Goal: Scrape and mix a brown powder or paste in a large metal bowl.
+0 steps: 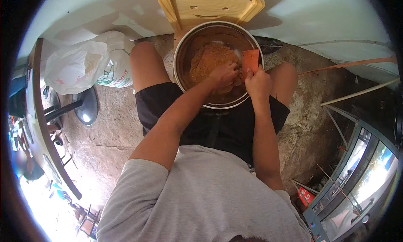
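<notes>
A round metal bowl with a pale rim stands between my knees. Brown, crumbly mixture lies heaped in it, with a little white powder at its far edge. My right hand grips a flat orange dough scraper upright at the bowl's right side, thumb against its near face. Inside the bowl, my left hand reaches to the right part of the mixture, close to the scraper. Its fingers are bent, and their tips are partly hidden; whether they hold any mixture is unclear.
Under and behind the bowl is a wooden chair with a cut-out face in its backrest, against a pale wall. An opened flour sack stands at left, near a table's round black base. A glass-doored metal cabinet is at right.
</notes>
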`<state>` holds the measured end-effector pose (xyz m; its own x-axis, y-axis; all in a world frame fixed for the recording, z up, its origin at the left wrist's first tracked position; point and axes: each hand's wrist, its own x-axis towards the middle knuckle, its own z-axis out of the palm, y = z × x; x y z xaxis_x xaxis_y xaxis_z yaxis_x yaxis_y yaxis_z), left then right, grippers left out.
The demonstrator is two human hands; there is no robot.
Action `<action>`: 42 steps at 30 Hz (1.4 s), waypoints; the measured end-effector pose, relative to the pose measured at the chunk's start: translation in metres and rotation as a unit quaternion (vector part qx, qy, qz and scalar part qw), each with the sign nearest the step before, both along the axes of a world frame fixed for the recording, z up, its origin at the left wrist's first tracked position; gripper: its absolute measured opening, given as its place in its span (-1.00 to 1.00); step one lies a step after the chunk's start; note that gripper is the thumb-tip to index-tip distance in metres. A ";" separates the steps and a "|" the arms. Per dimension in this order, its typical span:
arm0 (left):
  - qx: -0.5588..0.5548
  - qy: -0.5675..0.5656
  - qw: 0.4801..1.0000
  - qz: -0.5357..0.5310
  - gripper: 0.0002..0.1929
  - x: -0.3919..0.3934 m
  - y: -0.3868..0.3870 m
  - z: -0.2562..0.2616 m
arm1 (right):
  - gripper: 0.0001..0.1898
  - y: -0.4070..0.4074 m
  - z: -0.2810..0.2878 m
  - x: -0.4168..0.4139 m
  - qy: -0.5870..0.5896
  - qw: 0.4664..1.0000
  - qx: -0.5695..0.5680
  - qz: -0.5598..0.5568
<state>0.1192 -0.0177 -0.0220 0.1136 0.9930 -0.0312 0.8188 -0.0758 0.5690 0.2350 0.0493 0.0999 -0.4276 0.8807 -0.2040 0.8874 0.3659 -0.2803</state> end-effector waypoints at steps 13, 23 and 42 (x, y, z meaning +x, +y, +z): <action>-0.114 -0.103 0.925 0.347 -0.65 -0.088 -0.038 -0.002 | -0.66 -0.008 -0.034 -0.032 -0.012 0.997 -0.071 0.015; -0.266 -0.141 0.890 0.342 -0.68 -0.085 -0.052 -0.009 | -0.43 -0.032 -0.024 -0.047 -0.044 0.995 -0.030 0.083; -0.068 -0.175 0.905 0.381 -0.65 -0.048 -0.023 -0.024 | -0.11 -0.026 -0.020 -0.029 -0.118 0.989 -0.016 0.087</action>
<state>0.0716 -0.0406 -0.0456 -0.5769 0.7765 -0.2536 0.3712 0.5258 0.7653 0.2056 0.0231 0.0796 -0.5097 0.7894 -0.3421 0.8536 0.5136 -0.0870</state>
